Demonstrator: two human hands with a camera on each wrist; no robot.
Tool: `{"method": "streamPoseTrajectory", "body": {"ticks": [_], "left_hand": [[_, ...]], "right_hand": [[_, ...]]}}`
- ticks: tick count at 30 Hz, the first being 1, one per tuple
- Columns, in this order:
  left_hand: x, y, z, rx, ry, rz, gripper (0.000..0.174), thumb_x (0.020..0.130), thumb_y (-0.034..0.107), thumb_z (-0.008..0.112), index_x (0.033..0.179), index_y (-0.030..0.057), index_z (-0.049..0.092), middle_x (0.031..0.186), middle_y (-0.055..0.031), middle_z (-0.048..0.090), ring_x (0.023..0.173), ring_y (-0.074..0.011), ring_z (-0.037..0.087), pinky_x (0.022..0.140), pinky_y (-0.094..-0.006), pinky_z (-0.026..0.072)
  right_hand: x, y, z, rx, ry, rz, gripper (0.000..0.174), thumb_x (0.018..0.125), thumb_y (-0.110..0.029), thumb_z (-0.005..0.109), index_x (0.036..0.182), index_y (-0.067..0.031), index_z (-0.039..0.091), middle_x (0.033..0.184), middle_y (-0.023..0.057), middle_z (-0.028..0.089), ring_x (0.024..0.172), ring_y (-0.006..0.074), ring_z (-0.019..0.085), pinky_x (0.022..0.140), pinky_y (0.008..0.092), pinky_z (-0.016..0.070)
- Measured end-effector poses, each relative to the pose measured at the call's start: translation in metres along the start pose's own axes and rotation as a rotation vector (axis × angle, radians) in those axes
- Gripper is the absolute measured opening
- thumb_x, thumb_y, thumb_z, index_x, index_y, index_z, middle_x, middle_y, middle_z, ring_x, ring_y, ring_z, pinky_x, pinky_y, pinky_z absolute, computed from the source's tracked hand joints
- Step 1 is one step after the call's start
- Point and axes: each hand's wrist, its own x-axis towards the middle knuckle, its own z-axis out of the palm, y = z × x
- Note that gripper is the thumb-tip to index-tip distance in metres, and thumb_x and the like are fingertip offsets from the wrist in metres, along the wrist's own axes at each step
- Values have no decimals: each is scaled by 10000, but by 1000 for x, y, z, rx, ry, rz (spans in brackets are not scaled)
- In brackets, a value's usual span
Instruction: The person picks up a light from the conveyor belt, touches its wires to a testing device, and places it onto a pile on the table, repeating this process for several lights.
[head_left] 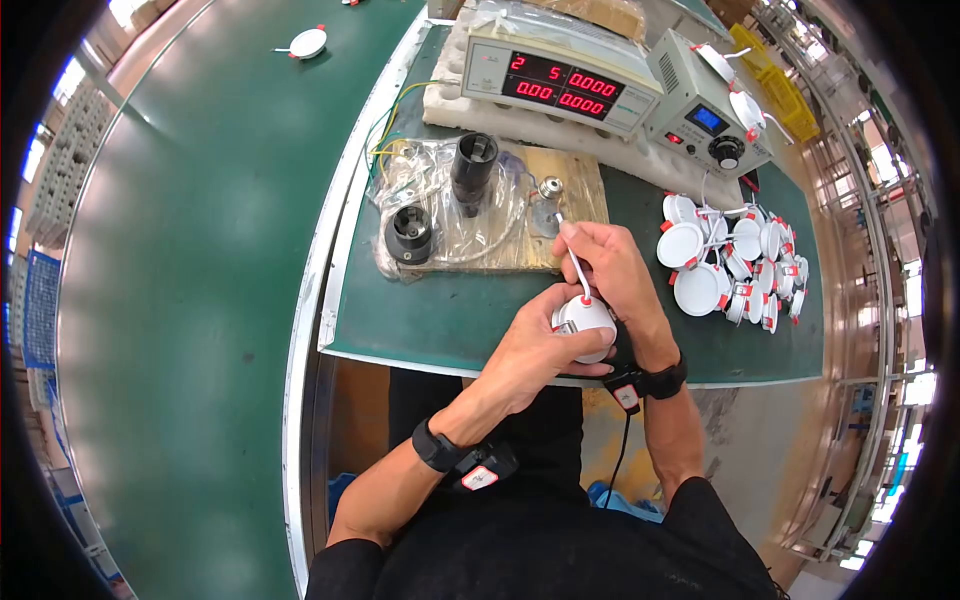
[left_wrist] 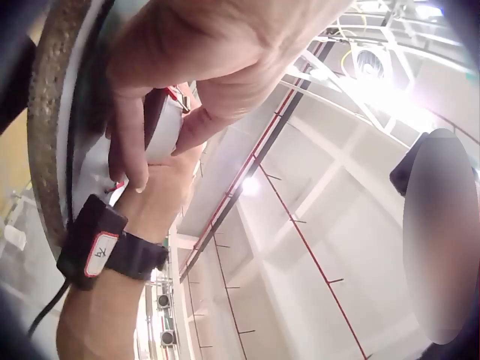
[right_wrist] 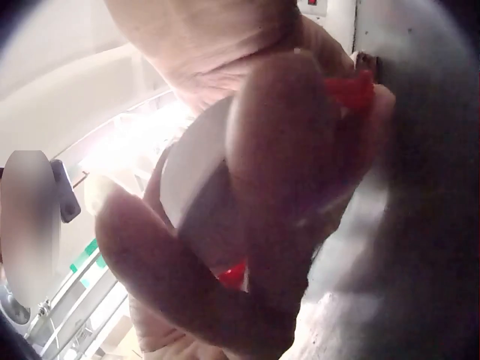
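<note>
Near the table's front edge, my left hand (head_left: 540, 338) grips a round white downlight (head_left: 590, 316), thumb across its face. A white cable (head_left: 577, 262) rises from the lamp, and my right hand (head_left: 618, 272) pinches it near its upper end. In the left wrist view the left hand's fingers curl around the downlight (left_wrist: 166, 133), showing part of its white rim and a red piece. The right wrist view has the right hand's fingers (right_wrist: 281, 142) blurred in front of the downlight (right_wrist: 196, 161). Just beyond the cable tip stands a metal screw cap (head_left: 550, 187) on a wooden board (head_left: 580, 175).
Two black lamp sockets (head_left: 409, 236) stand on the plastic-wrapped part of the board. Behind are a meter with red digits (head_left: 560, 80) and a grey power unit (head_left: 706, 105). Several white downlights (head_left: 697, 290) lie heaped at right; another downlight (head_left: 308, 43) lies on the left green surface.
</note>
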Motion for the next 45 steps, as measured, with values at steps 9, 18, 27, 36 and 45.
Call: {"method": "streamPoseTrajectory", "body": {"ticks": [9,18,27,36,45], "left_hand": [[1,8,5,11,-14,-24,511,927,78,713,1370,-9,475,1158,-119,658,997,-257,719,840,-392,639],[2,7,2,17,-16,-14,467,940,69,691,1357,-6,495,1149,-125,671,995,-258,723,850,-385,638],[8,12,5,1,-16,-8,417,942,46,675,1320,-15,512,1146,-140,675,998,-269,725,855,-383,643],[16,8,-3,74,-10,86,424,912,74,719,1287,-20,545,1175,-126,675,1051,-233,705,885,-372,612],[19,7,-2,-22,3,17,430,886,34,732,1269,9,539,1161,-139,678,1030,-293,717,850,-418,632]], "right_hand": [[3,-2,-4,3,-38,-19,372,1041,-329,551,850,-27,652,604,-13,564,500,42,448,465,239,340],[2,-6,-2,-116,16,-19,372,1006,-297,560,821,9,661,603,12,571,525,83,490,492,278,384],[8,-15,-6,-154,12,-21,289,919,-208,565,760,23,634,579,34,569,517,92,490,487,289,374],[18,-5,-8,-165,15,-119,308,874,-216,570,691,27,617,557,25,537,526,90,485,512,296,368],[17,0,-7,-121,23,-112,298,875,-212,566,700,20,634,570,20,545,531,93,489,515,299,376]]}}
